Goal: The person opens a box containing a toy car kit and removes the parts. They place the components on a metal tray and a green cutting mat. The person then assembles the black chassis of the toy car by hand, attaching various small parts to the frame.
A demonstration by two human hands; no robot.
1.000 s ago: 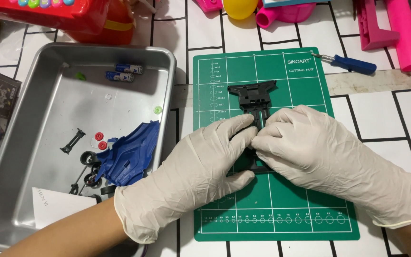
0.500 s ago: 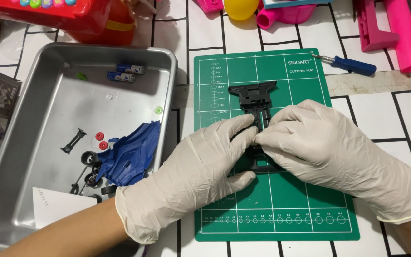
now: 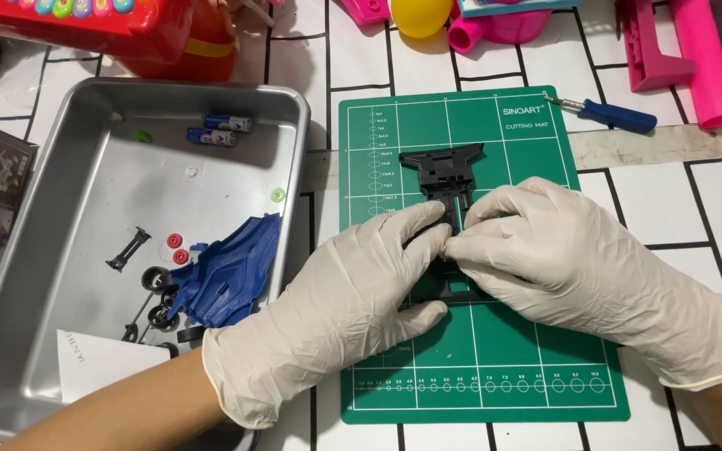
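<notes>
I have both hands in white gloves, forearms bare. My left hand [image 3: 340, 305] comes in from the lower left, fingers curled and pinching. My right hand [image 3: 549, 250] comes from the lower right, palm down, fingertips meeting the left's.

The scene was bright and evenly lit from above. The gloved hands [image 3: 453, 267] threw only soft, short shadows on the green mat [image 3: 536, 367]. The metal tray [image 3: 68, 150] showed a dull sheen without hard glare. The focus was sharp, and no blur showed.
</notes>
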